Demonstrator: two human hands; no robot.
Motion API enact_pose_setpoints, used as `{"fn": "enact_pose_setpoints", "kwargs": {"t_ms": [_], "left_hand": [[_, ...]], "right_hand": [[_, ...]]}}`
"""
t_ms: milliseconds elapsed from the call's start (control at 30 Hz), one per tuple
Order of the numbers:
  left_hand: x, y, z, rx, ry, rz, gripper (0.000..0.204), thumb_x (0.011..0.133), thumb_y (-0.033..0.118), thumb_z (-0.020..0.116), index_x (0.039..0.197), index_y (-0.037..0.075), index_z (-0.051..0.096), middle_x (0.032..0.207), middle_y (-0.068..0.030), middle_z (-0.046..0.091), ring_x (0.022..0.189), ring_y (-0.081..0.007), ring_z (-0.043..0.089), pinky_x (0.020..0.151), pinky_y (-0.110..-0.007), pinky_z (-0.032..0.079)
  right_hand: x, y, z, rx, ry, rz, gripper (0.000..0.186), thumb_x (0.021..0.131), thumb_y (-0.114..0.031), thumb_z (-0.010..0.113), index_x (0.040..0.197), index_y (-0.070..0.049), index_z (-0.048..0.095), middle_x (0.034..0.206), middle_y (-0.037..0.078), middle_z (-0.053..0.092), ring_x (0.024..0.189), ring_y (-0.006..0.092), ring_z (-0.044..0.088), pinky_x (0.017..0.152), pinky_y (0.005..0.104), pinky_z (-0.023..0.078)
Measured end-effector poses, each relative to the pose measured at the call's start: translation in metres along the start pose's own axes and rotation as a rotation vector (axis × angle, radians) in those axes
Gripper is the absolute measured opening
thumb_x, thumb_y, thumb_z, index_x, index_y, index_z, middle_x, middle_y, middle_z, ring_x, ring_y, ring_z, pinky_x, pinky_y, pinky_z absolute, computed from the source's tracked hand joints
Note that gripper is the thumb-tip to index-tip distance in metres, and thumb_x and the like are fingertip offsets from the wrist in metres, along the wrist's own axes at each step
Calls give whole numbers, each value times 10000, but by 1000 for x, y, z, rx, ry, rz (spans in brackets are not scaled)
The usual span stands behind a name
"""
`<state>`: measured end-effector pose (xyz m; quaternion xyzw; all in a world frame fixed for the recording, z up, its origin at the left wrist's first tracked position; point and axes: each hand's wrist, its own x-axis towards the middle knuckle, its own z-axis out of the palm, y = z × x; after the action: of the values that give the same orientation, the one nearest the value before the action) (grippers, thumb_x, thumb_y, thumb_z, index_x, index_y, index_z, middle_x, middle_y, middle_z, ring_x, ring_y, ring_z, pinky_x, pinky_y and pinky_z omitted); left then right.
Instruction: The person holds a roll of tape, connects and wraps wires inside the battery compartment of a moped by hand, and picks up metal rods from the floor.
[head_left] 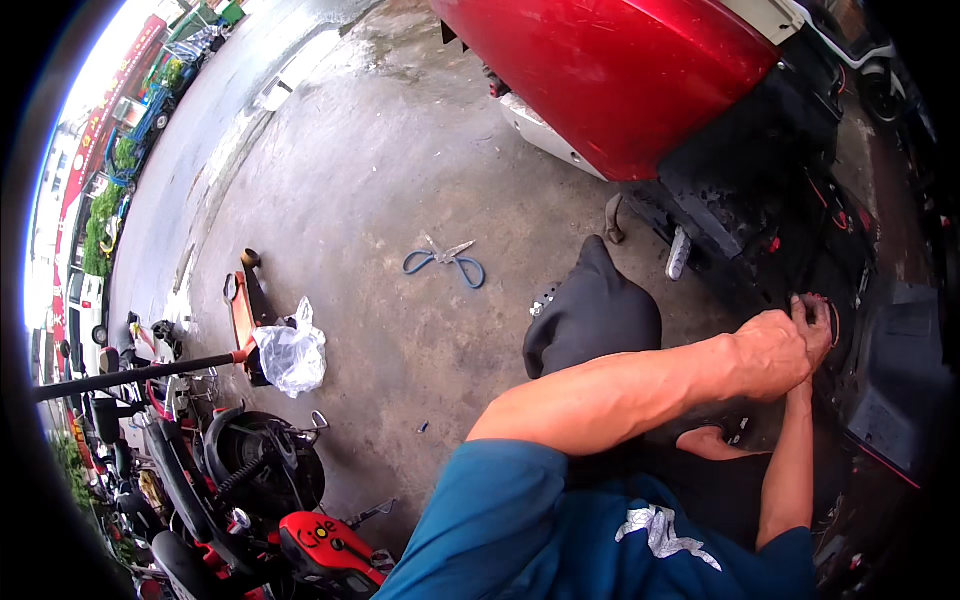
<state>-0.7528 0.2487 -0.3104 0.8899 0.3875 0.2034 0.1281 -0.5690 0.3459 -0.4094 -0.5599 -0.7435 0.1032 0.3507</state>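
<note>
My left hand (775,352) reaches across from the left with its fingers curled. It meets my right hand (815,322), which comes up from below. Both hands close on a small dark part (832,322) set in the black underside (740,215) of a red scooter (620,70). Red wires run through the black frame around them. What exactly the fingers hold is hidden by the hands. My knee in dark trousers (592,318) is bent just left of my arms.
Blue-handled shears (445,260) lie on the concrete floor. An orange floor jack (243,312) and a white plastic bag (292,355) sit to the left. Parked motorbikes (260,480) crowd the lower left. A silver footrest (678,252) sticks out under the scooter.
</note>
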Motion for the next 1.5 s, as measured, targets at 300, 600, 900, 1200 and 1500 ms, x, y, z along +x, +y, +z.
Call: {"fn": "enact_pose_setpoints", "kwargs": {"t_ms": [300, 600, 900, 1200, 1500], "left_hand": [[1, -14, 6, 3, 12, -18, 128, 716, 121, 633, 820, 49, 652, 778, -138, 652, 727, -295, 641, 623, -382, 495], [8, -29, -13, -158, 46, -173, 178, 757, -35, 590, 932, -4, 606, 749, -142, 583, 694, -269, 582, 667, -377, 471], [52, -43, -6, -159, -232, -377, 256, 920, 58, 489, 1119, -62, 595, 1086, -129, 645, 887, -206, 619, 805, -270, 488], [57, -68, -1, -175, -14, -341, 257, 919, 164, 558, 1053, -52, 597, 939, -119, 644, 833, -177, 543, 765, -291, 452], [45, -62, 15, -15, 187, -451, 118, 856, 76, 596, 929, -10, 632, 752, -98, 623, 684, -145, 546, 676, -282, 460]], "right_hand": [[21, -18, 8, -167, -48, 144, 146, 737, -159, 647, 796, -26, 640, 806, 132, 618, 772, 267, 601, 700, 390, 483], [9, -73, -45, -45, 77, -81, 142, 632, -113, 624, 713, -5, 667, 833, 215, 647, 796, 336, 653, 676, 417, 532], [64, -33, -8, -344, 246, -52, 150, 615, -231, 596, 681, -127, 683, 728, 35, 648, 707, 176, 598, 625, 357, 455], [55, -33, -107, 99, -249, -14, 161, 707, -205, 601, 787, -99, 691, 795, 62, 662, 771, 198, 636, 653, 381, 487], [48, -11, -145, 106, -411, 52, 158, 762, -179, 616, 733, -27, 646, 688, 150, 626, 708, 287, 649, 624, 416, 500]]}}
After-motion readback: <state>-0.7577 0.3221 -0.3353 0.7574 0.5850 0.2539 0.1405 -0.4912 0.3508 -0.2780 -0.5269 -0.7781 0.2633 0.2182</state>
